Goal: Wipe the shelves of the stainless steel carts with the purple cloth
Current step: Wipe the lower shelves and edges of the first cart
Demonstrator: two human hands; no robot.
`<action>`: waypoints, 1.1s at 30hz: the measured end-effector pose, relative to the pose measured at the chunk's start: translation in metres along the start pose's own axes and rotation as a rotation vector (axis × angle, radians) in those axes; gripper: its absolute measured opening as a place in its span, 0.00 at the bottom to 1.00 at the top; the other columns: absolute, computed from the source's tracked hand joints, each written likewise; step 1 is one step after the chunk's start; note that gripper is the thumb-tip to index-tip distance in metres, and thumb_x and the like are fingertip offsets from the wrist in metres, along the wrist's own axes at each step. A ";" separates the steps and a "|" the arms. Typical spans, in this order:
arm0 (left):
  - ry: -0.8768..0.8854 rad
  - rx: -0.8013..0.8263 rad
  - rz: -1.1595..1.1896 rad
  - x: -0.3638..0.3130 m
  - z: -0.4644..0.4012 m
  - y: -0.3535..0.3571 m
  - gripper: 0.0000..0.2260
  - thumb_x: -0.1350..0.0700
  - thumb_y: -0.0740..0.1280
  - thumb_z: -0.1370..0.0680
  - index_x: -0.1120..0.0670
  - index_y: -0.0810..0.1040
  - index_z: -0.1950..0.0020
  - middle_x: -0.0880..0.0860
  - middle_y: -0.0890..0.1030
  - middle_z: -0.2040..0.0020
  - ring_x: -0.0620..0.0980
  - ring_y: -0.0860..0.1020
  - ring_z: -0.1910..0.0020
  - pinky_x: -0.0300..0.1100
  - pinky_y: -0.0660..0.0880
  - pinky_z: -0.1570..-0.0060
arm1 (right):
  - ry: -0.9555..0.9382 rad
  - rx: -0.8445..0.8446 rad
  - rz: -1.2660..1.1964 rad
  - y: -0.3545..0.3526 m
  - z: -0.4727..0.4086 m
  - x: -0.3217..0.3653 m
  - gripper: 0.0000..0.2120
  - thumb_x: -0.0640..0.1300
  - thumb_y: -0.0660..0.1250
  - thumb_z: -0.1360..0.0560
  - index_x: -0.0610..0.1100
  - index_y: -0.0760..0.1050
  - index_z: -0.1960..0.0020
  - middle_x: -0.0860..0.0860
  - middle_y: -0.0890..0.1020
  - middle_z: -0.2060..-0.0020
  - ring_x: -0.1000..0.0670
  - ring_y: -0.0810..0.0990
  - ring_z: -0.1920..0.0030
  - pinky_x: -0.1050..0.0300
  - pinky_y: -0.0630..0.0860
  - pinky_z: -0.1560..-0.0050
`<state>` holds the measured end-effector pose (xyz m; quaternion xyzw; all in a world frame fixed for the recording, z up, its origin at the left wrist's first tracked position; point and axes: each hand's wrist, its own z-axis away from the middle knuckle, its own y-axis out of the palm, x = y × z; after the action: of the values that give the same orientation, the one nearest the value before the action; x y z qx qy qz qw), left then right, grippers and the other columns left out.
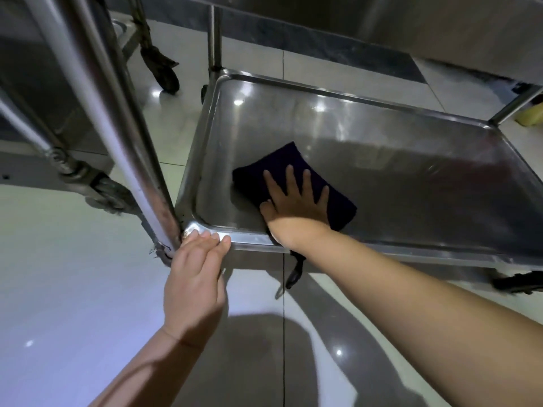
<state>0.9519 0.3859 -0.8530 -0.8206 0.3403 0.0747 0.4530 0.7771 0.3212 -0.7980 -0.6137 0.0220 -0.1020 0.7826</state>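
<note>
**Two hands at the bottom shelf**

Two hands in view, both at the low shelf [367,133] of a steel cart, seen from above.

Right hand [296,201]: flat, fingers straight and spread, palm down on the cloth [282,163]. It presses the cloth against the shelf surface; nothing is curled round it. The forearm crosses the near rim of the shelf.

Cloth: dark, reads near-black purple in this light. Folded to a rough rectangle, lying flat on the shelf in its near-left part, apart from the left rim. Far end and right edge show past the fingers; near part is under the palm.

Left hand [195,277]: fingers straight and together, tips resting on the near-left corner of the shelf rim, just beside the upright post [129,160] that meets that corner. Thumb not visible; the hand does not seem to grip anything.

Shelf: shallow tray with a raised rolled rim, shiny, with bright light spots reflected at the far side. The right part lies in shadow.

Surroundings: glossy tiled floor [73,274] under the cart. Caster [107,192] of a second cart at left, close to the post. Another wheel [164,74] further back. Dark strap [295,271] hangs below the near rim. Small yellow object [530,116] at far right, too cut off to identify.
</note>
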 end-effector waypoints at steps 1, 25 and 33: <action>0.011 0.013 0.004 0.001 0.000 -0.001 0.20 0.66 0.53 0.30 0.68 0.80 0.47 0.64 0.81 0.51 0.59 0.71 0.45 0.45 0.58 0.31 | -0.069 -0.002 0.005 0.001 -0.004 0.017 0.28 0.56 0.46 0.19 0.61 0.38 0.24 0.49 0.38 0.22 0.41 0.34 0.24 0.33 0.33 0.30; 0.245 0.101 -0.166 0.027 0.000 -0.002 0.19 0.72 0.58 0.31 0.70 0.78 0.43 0.69 0.79 0.49 0.70 0.77 0.50 0.61 0.66 0.36 | -0.049 -0.252 0.058 -0.010 0.095 -0.210 0.27 0.51 0.50 0.26 0.50 0.66 0.27 0.51 0.63 0.26 0.53 0.55 0.24 0.53 0.49 0.26; 0.188 0.033 -0.111 0.013 0.005 0.001 0.20 0.67 0.55 0.30 0.71 0.77 0.43 0.68 0.78 0.49 0.63 0.69 0.43 0.51 0.56 0.29 | 0.025 -0.436 0.010 0.008 0.114 -0.191 0.27 0.51 0.49 0.25 0.40 0.76 0.36 0.40 0.74 0.34 0.38 0.68 0.30 0.39 0.61 0.32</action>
<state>0.9615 0.3832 -0.8620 -0.8340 0.3365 -0.0332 0.4361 0.6097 0.4682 -0.7953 -0.7669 0.0561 -0.0985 0.6317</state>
